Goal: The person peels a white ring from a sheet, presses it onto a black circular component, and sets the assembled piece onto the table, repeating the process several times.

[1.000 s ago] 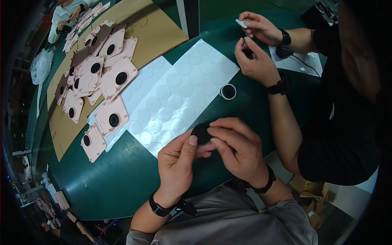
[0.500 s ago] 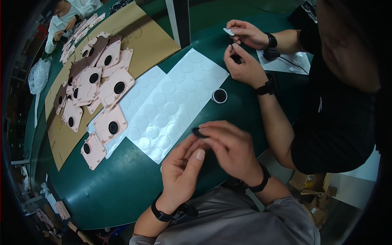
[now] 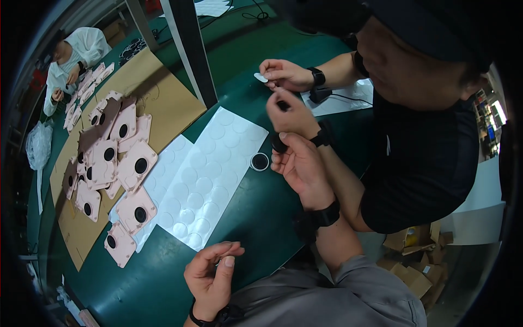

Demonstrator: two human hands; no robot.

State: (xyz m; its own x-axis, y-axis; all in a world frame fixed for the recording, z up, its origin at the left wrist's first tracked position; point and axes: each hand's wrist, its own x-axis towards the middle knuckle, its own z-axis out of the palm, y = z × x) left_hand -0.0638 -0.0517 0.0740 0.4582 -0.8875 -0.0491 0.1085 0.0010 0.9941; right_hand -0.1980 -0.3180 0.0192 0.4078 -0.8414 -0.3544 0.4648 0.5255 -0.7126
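My right hand (image 3: 298, 166) is lifted at the right of the table, beside a co-worker's forearm. Between its thumb and fingers it grips a black disc (image 3: 279, 143), seen mostly from the edge. My left hand (image 3: 210, 280) hovers at the table's near edge with loosely curled fingers and the thumb apart; I see nothing in it. A white-rimmed round piece with a black centre (image 3: 260, 162) lies just left of my right hand. Beyond my left hand lies a glossy sheet of round clear stickers (image 3: 204, 177), partly over a second such sheet (image 3: 170, 163).
Pink plastic plates with black discs (image 3: 103, 158) are heaped on brown cardboard (image 3: 174, 103) at left. A co-worker's hands (image 3: 291, 109) hold a small white piece (image 3: 261, 78) close by. A metal post (image 3: 190, 49) stands beyond the sheets. Another person (image 3: 76, 54) sits far left.
My hands have parted: the right has moved away toward the co-worker with the black disc, while the left has drawn down and left. The whole view has shifted.
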